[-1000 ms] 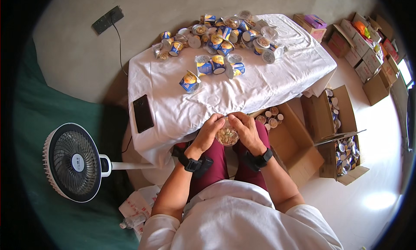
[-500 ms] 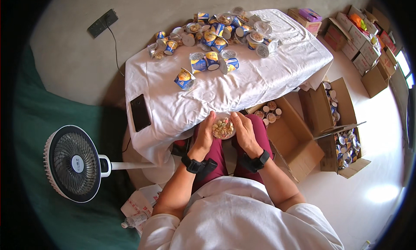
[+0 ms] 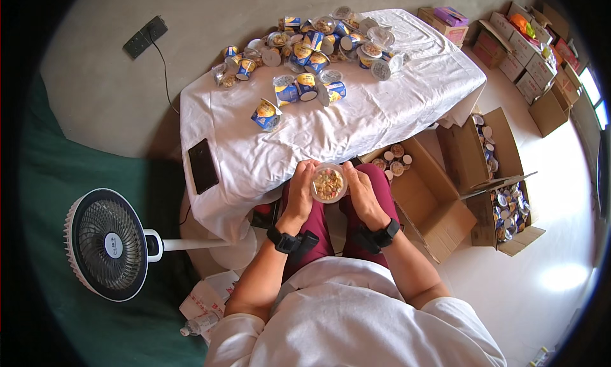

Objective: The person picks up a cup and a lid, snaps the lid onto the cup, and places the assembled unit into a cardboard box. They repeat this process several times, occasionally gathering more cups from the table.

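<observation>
Between my two hands, above my lap, is a round clear plastic cup of cereal mix (image 3: pixel 329 183), its see-through top facing up. My left hand (image 3: pixel 300 190) closes on its left side and my right hand (image 3: pixel 362 192) on its right. The undersides of the fingers are hidden. Beyond the hands, a single blue and yellow cup (image 3: pixel 266 115) lies tilted on the white-clothed table (image 3: pixel 254 157). A short row of similar cups (image 3: pixel 307 87) lies behind it, and a large pile of cups (image 3: pixel 312 42) covers the back of the table.
A black phone (image 3: pixel 203 167) lies at the table's left end. A white fan (image 3: pixel 108 245) stands at my left. To my right are an open carton (image 3: pixel 439 204) with several cups inside and fuller cartons (image 3: pixel 507 214). More boxes (image 3: pixel 528 61) are stacked at the far right.
The cup in my hands now faces up more squarely, showing a fuller round of its contents. Both hands keep hold of it. The whole view has shifted slightly.
</observation>
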{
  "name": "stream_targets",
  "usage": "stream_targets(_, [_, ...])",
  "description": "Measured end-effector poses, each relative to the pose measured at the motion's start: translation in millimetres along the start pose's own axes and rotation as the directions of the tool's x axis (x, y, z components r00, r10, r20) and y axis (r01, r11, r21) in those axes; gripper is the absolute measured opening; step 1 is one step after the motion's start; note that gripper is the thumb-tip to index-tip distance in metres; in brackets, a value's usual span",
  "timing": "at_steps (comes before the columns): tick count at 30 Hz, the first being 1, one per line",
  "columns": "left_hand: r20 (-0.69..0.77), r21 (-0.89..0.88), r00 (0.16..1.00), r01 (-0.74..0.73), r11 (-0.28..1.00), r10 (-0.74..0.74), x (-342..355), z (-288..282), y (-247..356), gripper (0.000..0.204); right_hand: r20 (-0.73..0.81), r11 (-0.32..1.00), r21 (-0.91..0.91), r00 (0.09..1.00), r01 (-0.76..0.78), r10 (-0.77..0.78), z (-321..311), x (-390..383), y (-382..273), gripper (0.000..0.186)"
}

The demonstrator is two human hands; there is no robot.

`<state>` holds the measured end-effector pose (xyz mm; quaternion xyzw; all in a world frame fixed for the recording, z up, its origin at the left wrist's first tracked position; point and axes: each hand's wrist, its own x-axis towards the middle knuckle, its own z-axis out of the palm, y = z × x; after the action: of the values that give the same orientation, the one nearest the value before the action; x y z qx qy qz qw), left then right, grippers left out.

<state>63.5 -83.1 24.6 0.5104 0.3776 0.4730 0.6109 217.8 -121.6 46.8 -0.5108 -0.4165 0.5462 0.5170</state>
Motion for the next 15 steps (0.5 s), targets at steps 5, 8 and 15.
stream_targets(5, [-0.007, -0.105, 0.999, 0.052, 0.993, -0.053, 1, 0, -1, 0.04, -0.041, 0.996, -0.079, 0.998, 0.043, -0.046, -1, 1, -2, 0.053])
stream_targets(8, [0.073, -0.072, 0.989, 0.13, 0.989, -0.125, 3, -6, 1, 0.037, -0.014, 0.995, -0.077, 0.998, 0.059, -0.06, 0, 3, -3, 0.053])
stream_targets(15, [-0.009, -0.137, 0.998, 0.065, 0.988, -0.067, 10, -3, -4, 0.036, 0.028, 0.997, 0.053, 0.999, -0.047, 0.045, 5, 9, 0, 0.055])
